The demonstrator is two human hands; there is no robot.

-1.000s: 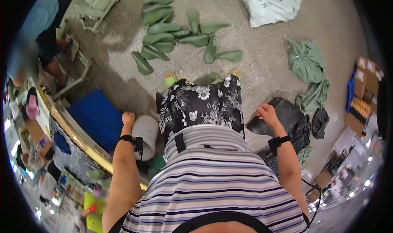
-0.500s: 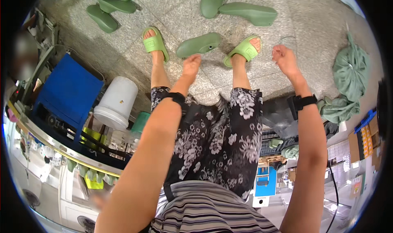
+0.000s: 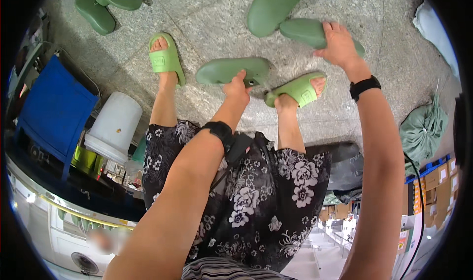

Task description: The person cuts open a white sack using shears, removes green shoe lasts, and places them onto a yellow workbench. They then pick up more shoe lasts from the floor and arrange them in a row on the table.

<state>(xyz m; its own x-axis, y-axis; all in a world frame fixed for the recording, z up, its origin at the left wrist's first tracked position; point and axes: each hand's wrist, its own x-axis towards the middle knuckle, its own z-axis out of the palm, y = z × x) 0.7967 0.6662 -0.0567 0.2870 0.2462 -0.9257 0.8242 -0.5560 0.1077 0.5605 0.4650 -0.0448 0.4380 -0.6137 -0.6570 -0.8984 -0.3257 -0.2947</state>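
Observation:
My left hand (image 3: 236, 88) grips the near edge of a green shoe last (image 3: 221, 70), a smooth foot-shaped block with a small metal-ringed hole. That last lies on its side on the floor between my feet. Farther right, my right hand (image 3: 340, 46) is closed over a second green shoe last (image 3: 303, 32), its fingers across the top and its thumb at the near side. Part of this last is hidden under the palm. Touching or nearly touching it, another green shoe last (image 3: 266, 14) lies just beyond.
More green lasts (image 3: 95, 14) lie at the far left. My feet wear light green slides (image 3: 165, 58). A white bucket (image 3: 116, 125) and a blue panel (image 3: 54, 110) stand on the left. On the right sits a tied green sack (image 3: 424, 130), with cardboard boxes (image 3: 438, 181) nearer.
My left hand has taken hold of the last between my feet. The right hand has reached forward onto the far right last. My view has shifted, and the right foot points more sideways.

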